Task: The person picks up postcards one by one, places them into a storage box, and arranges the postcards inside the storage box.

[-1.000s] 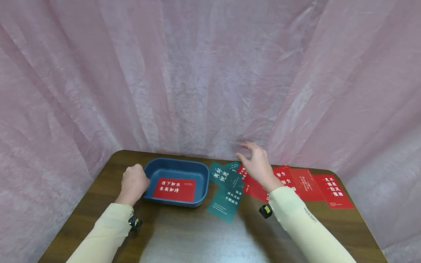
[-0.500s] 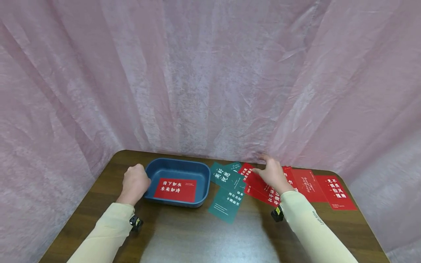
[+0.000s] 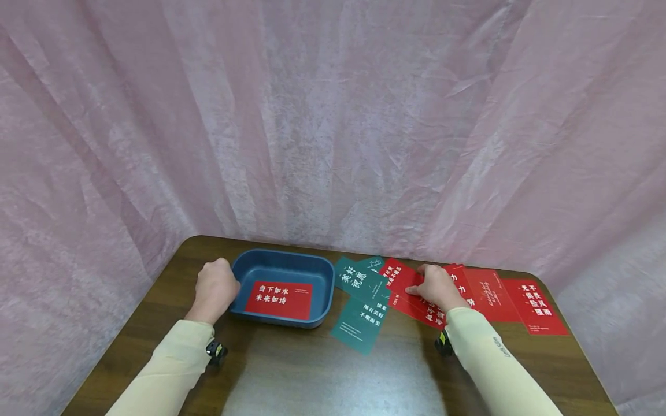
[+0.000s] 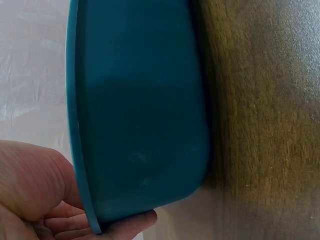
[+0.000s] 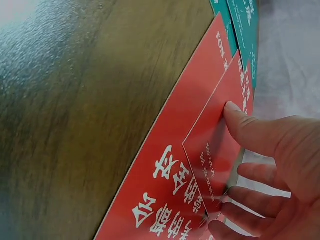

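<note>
My left hand (image 3: 215,289) grips the left end of a blue plastic tray (image 3: 283,258); in the left wrist view its fingers curl around the rim. A red card (image 3: 293,303) with white Chinese writing lies inside the tray. To the right, my right hand (image 3: 440,287) is at a group of overlapping red cards. In the right wrist view, the thumb presses on a small-print red card (image 5: 212,145) while the other fingers bend around its far edge, pinching it. Beneath it lies another red card (image 5: 155,172) with large white characters. The fingertips' undersides are hidden.
Several overlapping green cards (image 3: 359,323) lie between the tray and the red ones. More red cards, including one with white characters (image 3: 541,320), extend to the right on the brown wooden table (image 3: 312,375). A pink curtain (image 3: 333,127) hangs behind the table's back edge.
My right hand has moved right and down from above the cards onto a red one, its thumb and fingers closing on it. The left hand stays on the tray.
</note>
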The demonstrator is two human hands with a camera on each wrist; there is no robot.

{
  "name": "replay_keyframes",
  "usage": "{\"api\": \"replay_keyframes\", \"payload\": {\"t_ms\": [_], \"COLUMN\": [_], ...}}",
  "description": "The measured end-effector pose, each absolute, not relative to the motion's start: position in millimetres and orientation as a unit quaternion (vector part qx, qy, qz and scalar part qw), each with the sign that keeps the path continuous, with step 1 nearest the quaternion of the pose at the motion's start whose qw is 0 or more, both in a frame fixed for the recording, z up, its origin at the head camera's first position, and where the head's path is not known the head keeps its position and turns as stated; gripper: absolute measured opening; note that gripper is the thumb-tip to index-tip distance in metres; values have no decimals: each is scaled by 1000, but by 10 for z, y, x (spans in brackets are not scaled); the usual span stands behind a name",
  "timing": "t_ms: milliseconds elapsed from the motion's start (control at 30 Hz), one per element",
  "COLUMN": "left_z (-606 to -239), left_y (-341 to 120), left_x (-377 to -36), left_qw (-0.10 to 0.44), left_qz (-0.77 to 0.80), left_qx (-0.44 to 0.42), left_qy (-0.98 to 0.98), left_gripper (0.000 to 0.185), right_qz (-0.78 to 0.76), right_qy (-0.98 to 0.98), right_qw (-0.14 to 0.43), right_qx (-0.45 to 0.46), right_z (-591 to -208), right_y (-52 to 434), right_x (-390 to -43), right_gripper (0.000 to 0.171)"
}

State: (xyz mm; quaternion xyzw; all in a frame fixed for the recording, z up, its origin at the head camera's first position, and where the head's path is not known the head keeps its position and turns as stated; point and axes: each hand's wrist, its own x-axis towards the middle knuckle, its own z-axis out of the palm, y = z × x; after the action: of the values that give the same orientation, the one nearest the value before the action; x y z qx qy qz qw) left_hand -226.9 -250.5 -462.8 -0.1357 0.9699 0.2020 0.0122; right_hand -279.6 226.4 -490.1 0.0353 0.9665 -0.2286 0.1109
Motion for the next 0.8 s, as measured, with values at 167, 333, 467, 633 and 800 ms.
{"api": "replay_keyframes", "payload": {"t_ms": [167, 333, 467, 633, 800], "left_z": [-4623, -4624, -4633, -4640, -4642], "left_y": [-2508, -2503, -2503, -2505, -2503], "left_x": [-2267, -2266, -2268, -2269, -2262], "left_qw": [2, 1, -1, -9, -7], "left_qz": [199, 196, 196, 194, 199], "left_qx": [-131, -130, -128, -125, -124], "left_qy": [971, 972, 972, 973, 972], "left_gripper": [22, 23, 23, 23, 22], "right_qz": [-213, -190, -164, -164, -170], "right_qy": [973, 978, 982, 980, 977], "right_qw": [88, 84, 95, 107, 120], "right_qx": [21, 17, 17, 29, 51], "right_z": [-4916, -4919, -4920, -4914, -4917], "right_y": [2273, 2275, 2280, 2265, 2240], "right_x": [-2779, -2757, -2752, -2741, -2713], "right_gripper": [72, 72, 72, 71, 73]}}
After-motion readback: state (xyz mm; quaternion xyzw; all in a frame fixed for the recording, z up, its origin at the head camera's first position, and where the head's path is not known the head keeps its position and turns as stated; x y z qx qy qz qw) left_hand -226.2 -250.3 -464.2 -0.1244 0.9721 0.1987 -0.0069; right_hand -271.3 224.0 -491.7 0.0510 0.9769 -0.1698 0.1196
